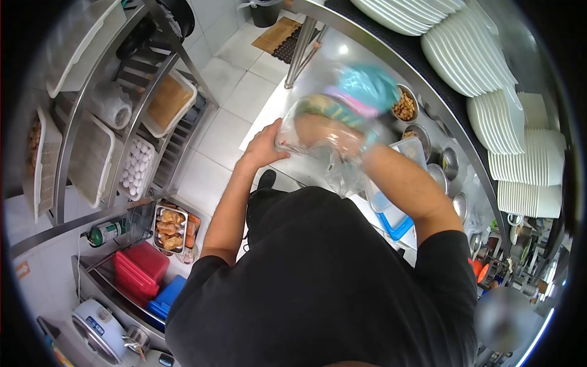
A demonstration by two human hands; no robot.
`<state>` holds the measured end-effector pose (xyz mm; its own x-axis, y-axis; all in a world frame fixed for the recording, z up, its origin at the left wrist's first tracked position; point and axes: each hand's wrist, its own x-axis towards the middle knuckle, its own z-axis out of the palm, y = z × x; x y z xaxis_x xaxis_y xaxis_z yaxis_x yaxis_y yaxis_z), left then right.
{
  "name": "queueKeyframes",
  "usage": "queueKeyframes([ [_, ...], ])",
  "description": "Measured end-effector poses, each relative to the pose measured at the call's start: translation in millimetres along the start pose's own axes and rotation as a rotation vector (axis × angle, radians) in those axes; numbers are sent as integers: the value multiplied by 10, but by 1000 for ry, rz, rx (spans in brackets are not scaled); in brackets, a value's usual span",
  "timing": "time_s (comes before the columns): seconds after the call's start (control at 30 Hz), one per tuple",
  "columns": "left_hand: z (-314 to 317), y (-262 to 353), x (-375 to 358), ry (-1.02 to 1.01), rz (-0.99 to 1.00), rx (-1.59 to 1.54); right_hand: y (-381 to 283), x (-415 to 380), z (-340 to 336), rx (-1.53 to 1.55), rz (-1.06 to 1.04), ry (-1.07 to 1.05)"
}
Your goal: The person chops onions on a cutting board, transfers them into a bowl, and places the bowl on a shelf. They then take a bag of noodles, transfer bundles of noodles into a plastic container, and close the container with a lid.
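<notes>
A clear plastic bag [342,170] lies bunched over the white work surface in front of me. My left hand [265,145] grips its left edge, thumb toward me and fingers on the far side. My right hand [324,131] is inside the bag, seen through the film, its fingers smeared by motion. Just beyond that hand, a green and yellow patterned thing [333,109] shows blurred. Farther off lies a blurred turquoise, plastic-looking bundle [370,85] with a pink band. Below my right forearm sits a clear container with a blue edge [397,227].
Metal bowls line the right, one holding brown pieces [405,105]. Stacked white plates [461,52] fill the shelf above. On the left rack stand plastic bins [92,159] and a tray of eggs [136,165]. A metal tray of browned food [171,229] sits lower left.
</notes>
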<state>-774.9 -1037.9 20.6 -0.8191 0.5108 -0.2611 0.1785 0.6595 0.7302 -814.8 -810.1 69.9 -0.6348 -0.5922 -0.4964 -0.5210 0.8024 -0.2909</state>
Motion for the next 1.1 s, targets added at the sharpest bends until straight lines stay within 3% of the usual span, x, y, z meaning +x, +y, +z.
queueKeyframes([
  [0.1, 67, 24, -15, 81, -34, -14, -407, -80, -317, -173, 60, -46],
  [0.23, 229, -97, 65, 148, -7, -29, -522, -191, -355, -88, 92, 77],
  [0.4, 161, -106, 117, 119, -33, -83, -28, -9, 417, -56, 142, 430],
  [0.57, 175, -194, 228, 91, -37, -293, 104, 9, 578, -131, 126, 550],
  [0.63, 14, -59, 127, 121, -38, -330, 26, -86, 356, 0, 149, 496],
  [0.7, -143, 17, -12, 204, -8, -420, -350, -346, -322, 298, 196, 329],
  [0.87, -434, 146, -290, 455, 121, -859, -588, -703, -640, 594, 158, 494],
  [0.97, -574, 351, -464, 66, 259, -1413, -874, -939, -775, 933, 1, 485],
  [1.03, -586, 329, -401, 168, 368, -1216, -724, -788, -362, 836, -67, 593],
  [1.1, -679, 462, -426, 177, 331, -1182, -860, -858, -480, 961, -88, 588],
])
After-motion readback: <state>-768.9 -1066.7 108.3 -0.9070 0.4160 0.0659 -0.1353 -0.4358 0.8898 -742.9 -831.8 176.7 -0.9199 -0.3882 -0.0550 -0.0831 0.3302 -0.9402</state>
